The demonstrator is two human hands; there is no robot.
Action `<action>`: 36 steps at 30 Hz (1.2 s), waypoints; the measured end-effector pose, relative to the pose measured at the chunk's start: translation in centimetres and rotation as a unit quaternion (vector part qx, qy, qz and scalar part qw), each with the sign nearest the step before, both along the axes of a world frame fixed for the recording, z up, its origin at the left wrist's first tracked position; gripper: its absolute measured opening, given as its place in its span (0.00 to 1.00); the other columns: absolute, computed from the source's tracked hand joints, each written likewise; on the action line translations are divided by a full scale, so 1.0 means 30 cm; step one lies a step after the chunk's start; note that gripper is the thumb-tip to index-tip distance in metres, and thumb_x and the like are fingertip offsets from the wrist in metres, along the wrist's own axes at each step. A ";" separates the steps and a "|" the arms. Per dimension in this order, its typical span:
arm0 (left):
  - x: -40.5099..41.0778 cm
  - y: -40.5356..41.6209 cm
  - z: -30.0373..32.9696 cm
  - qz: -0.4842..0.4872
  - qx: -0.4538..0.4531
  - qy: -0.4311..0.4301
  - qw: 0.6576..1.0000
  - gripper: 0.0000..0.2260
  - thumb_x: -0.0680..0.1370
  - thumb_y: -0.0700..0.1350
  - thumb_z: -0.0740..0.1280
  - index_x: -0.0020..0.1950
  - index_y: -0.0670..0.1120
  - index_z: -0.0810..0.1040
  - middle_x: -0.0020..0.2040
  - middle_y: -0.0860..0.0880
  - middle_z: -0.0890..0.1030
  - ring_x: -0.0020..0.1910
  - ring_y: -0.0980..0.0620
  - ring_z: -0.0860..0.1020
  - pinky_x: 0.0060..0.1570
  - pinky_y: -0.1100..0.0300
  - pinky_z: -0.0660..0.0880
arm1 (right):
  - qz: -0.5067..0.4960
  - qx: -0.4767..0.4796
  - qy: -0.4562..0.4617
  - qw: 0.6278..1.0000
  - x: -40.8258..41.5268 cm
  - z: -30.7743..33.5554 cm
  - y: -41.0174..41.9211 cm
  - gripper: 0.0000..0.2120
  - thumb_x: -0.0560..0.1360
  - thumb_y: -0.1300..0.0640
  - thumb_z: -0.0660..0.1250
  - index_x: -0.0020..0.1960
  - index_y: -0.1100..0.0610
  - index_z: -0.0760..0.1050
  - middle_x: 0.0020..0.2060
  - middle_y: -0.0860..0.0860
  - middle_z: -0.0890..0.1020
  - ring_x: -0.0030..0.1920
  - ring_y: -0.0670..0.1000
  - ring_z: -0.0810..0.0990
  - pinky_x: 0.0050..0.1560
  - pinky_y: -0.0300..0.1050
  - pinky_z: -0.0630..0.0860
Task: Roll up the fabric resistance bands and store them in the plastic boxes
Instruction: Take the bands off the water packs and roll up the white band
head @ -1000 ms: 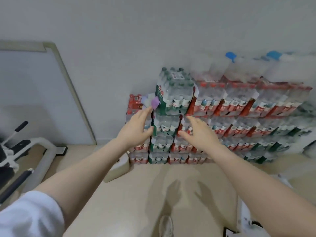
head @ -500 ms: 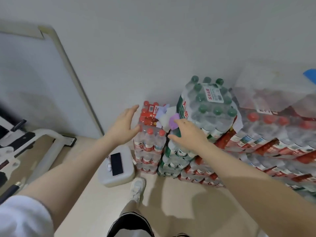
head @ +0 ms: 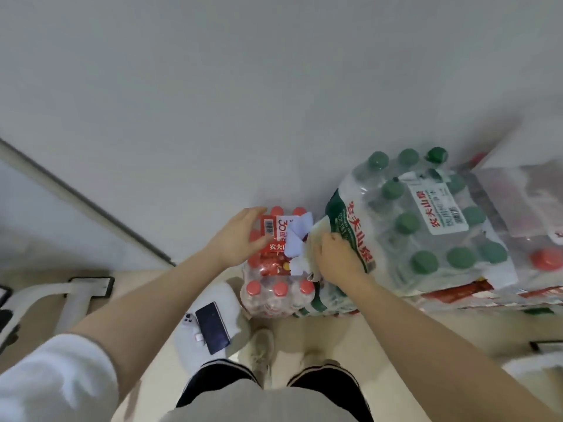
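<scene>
Bands (head: 297, 239) are sitting in a loose pale lavender-and-white heap on top of the red-capped water pack (head: 275, 287), squeezed right up against the taller green-capped pack (head: 417, 226). My right hand (head: 336, 260) is down on the right edge of the heap, fingers curled onto the fabric (can't honestly tell if I've got a proper pinch yet, they're hidden from up here). My left hand (head: 240, 239) rests flat and relaxed on the red pack's wrap, holding nothing. I'd guess this stuff is light, soft and floppy, so it'll droop and trail if I lift by one corner; better to scoop the whole bunch from underneath with both hands. No plastic boxes I can make out here, just a white case (head: 234, 303) with a phone (head: 212, 328) on the floor.
</scene>
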State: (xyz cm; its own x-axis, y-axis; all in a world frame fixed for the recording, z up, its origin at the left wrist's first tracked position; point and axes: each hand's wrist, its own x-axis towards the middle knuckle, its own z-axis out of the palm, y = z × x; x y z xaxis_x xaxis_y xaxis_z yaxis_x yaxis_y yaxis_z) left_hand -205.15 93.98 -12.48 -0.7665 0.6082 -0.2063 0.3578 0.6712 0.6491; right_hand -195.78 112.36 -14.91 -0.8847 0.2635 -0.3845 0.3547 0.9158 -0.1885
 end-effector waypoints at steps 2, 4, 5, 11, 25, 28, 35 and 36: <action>-0.025 0.024 -0.042 -0.014 0.002 -0.024 1.000 0.26 0.75 0.45 0.67 0.71 0.43 0.63 0.67 0.43 0.70 0.65 0.46 0.70 0.59 0.65 0.61 | -0.032 -0.016 -0.002 0.999 -0.026 -0.055 -0.003 0.17 0.79 0.55 0.53 0.64 0.63 0.64 0.61 0.62 0.71 0.60 0.61 0.71 0.59 0.54 0.69; -0.045 0.040 -0.079 -0.024 0.003 -0.044 0.999 0.26 0.75 0.46 0.67 0.71 0.44 0.63 0.66 0.43 0.71 0.64 0.46 0.70 0.59 0.62 0.63 | -0.055 -0.022 -0.008 0.998 -0.047 -0.116 -0.007 0.21 0.78 0.49 0.56 0.65 0.62 0.62 0.62 0.62 0.70 0.61 0.60 0.71 0.60 0.52 0.69; -0.052 0.045 -0.096 -0.027 0.005 -0.048 0.998 0.26 0.75 0.46 0.67 0.71 0.44 0.63 0.65 0.44 0.71 0.64 0.46 0.70 0.61 0.60 0.64 | -0.066 -0.018 -0.022 0.997 -0.053 -0.128 -0.009 0.24 0.77 0.46 0.58 0.64 0.62 0.61 0.61 0.61 0.70 0.60 0.59 0.71 0.59 0.50 0.70; -0.068 0.053 -0.148 -0.038 0.024 -0.078 0.996 0.30 0.72 0.52 0.67 0.71 0.44 0.63 0.64 0.46 0.72 0.61 0.50 0.72 0.59 0.62 0.67 | -0.076 0.017 -0.005 0.997 -0.052 -0.208 -0.007 0.18 0.76 0.59 0.61 0.64 0.58 0.62 0.62 0.58 0.70 0.57 0.55 0.74 0.56 0.44 0.74; -0.022 0.152 -0.103 0.002 0.152 -0.202 0.968 0.35 0.72 0.47 0.70 0.74 0.52 0.54 0.67 0.54 0.66 0.60 0.55 0.71 0.59 0.62 0.68 | -0.226 -0.359 0.206 0.882 -0.070 0.055 0.025 0.09 0.76 0.61 0.64 0.42 0.48 0.73 0.40 0.45 0.79 0.44 0.49 0.78 0.48 0.43 0.76; -0.027 0.179 -0.042 0.035 0.225 -0.243 0.943 0.36 0.73 0.40 0.70 0.74 0.51 0.53 0.64 0.55 0.67 0.56 0.55 0.73 0.53 0.69 0.73 | -0.196 -0.392 0.253 0.862 -0.081 0.169 0.010 0.10 0.75 0.62 0.65 0.41 0.47 0.74 0.38 0.44 0.78 0.40 0.42 0.77 0.43 0.35 0.74; -0.086 0.135 -0.049 0.004 0.193 -0.210 0.959 0.43 0.70 0.41 0.73 0.75 0.53 0.48 0.67 0.48 0.68 0.58 0.49 0.75 0.50 0.65 0.73 | -0.208 -0.415 0.303 0.832 -0.110 0.300 -0.006 0.11 0.75 0.66 0.62 0.44 0.52 0.78 0.40 0.44 0.79 0.38 0.41 0.74 0.36 0.28 0.70; -0.091 0.120 -0.078 -0.007 0.164 -0.208 0.964 0.43 0.70 0.41 0.73 0.76 0.51 0.49 0.70 0.47 0.66 0.63 0.47 0.73 0.52 0.63 0.72 | -0.219 -0.385 0.297 0.846 -0.117 0.289 -0.003 0.10 0.75 0.65 0.61 0.46 0.53 0.78 0.40 0.44 0.78 0.38 0.41 0.73 0.36 0.27 0.70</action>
State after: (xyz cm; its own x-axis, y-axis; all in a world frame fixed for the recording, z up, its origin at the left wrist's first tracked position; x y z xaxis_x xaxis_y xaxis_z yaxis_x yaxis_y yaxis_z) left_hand -207.87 97.57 -14.83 -0.6507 0.7019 -0.2898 0.0279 0.4035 0.9146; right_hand -199.30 112.28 -6.24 -0.8646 0.4898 -0.1123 0.2608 0.2462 -0.9335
